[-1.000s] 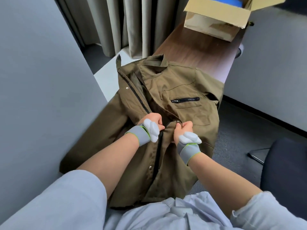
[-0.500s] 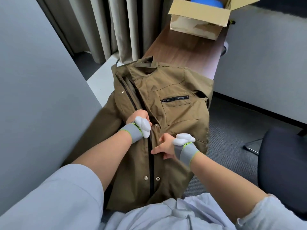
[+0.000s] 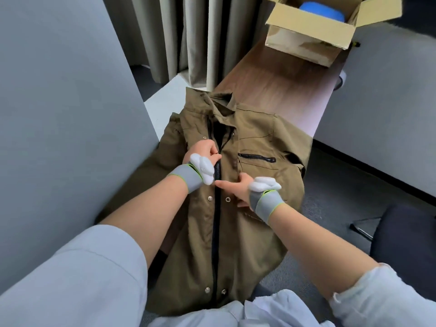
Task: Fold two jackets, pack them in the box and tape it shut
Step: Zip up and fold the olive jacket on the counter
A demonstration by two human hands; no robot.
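An olive-brown jacket [image 3: 254,142] lies front up along a narrow wooden table [image 3: 278,83], collar away from me, its hem hanging over the near end. A black zipper runs up its middle and is closed to chest height. My left hand [image 3: 204,151] pinches the zipper pull at the top of the closed part. My right hand [image 3: 238,187] presses flat on the right front panel beside the zipper, thumb pointing left. At the table's far end stands an open cardboard box [image 3: 309,34] with something blue [image 3: 322,9] inside.
A grey partition [image 3: 63,109] closes off the left side, and another grey panel [image 3: 387,86] stands right of the table. Curtains [image 3: 184,36] hang behind. A dark chair seat [image 3: 408,232] sits at the right on grey carpet.
My left hand has drawn the zipper pull up from the waist to the chest. My right hand let go of the zipper's base and shifted onto the right panel.
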